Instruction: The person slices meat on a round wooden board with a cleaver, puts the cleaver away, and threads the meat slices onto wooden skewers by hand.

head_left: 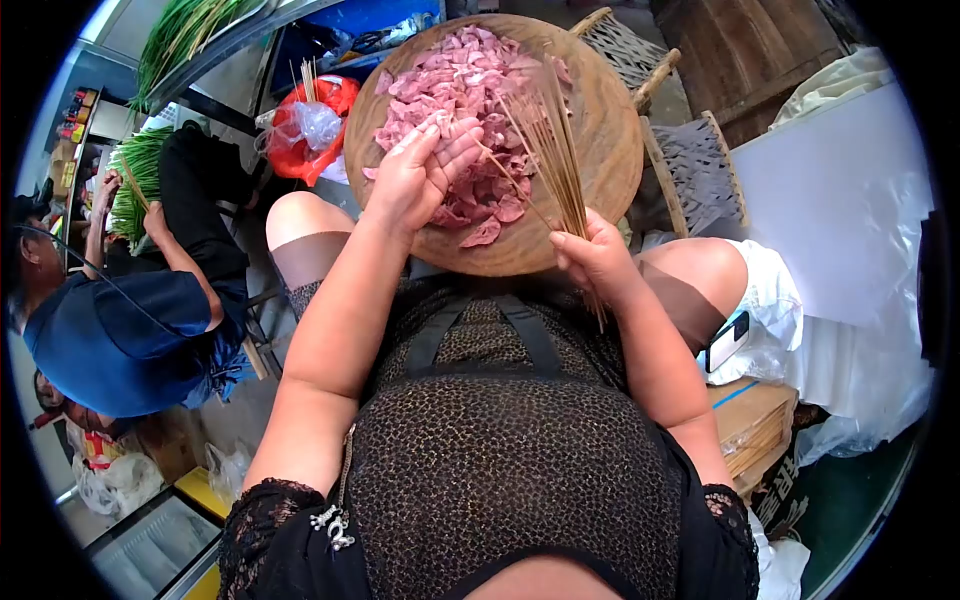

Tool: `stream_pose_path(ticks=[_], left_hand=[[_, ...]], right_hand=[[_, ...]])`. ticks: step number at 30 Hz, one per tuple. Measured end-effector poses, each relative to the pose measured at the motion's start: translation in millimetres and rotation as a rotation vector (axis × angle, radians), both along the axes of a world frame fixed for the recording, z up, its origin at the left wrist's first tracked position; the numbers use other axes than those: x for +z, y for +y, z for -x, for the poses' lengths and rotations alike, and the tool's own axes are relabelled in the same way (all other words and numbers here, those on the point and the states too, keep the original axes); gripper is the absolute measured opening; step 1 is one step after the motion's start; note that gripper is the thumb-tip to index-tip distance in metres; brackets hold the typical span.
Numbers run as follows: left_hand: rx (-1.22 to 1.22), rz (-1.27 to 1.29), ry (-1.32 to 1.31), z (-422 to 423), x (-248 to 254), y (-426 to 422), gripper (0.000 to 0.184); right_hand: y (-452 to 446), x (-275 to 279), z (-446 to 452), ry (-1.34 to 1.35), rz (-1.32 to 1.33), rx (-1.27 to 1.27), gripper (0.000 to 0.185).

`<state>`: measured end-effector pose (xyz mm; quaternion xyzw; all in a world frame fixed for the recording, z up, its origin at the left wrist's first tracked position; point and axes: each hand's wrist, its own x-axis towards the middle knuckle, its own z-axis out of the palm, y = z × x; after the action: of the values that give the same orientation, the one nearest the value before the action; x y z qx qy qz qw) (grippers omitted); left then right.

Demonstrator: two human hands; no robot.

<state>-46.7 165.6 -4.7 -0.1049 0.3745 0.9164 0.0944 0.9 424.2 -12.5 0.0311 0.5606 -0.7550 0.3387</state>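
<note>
My left hand [425, 170] is palm up over a heap of raw pink meat slices [455, 85]. Its thumb and forefinger close around a pale piece of meat [443, 122], partly hidden by the fingers; the other fingers are extended. My right hand [597, 255] grips a bundle of thin wooden skewers [558, 150] near its lower end. One single skewer [520, 190] slants away from the bundle, from my right thumb toward my left fingers. The meat lies on a round wooden board [610, 130] in front of my lap.
Left of the board stands a red plastic bag [325, 120] with skewers upright in it. A person in blue [130, 330] sits at the left, holding green stalks [140, 180]. Woven stools [695, 165] are beyond the board. A phone [728, 340] lies beside my right thigh.
</note>
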Motion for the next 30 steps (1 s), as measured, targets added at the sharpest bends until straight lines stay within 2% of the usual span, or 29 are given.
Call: stream_pose_path(ticks=[5, 12, 23, 30], left_hand=[[0.026, -0.046, 0.001, 1, 3, 8, 0.033], [0.042, -0.137, -0.004, 3, 5, 11, 0.033], [0.108, -0.072, -0.045, 4, 6, 12, 0.027], [0.087, 0.012, -0.062, 1, 12, 17, 0.031]], right_hand=[[4, -6, -3, 0.029, -0.031, 0.045, 0.027], [3, -15, -7, 0.04, -0.012, -0.02, 0.027], [1, -5, -10, 0.041, -0.052, -0.02, 0.026], [-3, -13, -14, 0.069, -0.025, -0.07, 0.023]])
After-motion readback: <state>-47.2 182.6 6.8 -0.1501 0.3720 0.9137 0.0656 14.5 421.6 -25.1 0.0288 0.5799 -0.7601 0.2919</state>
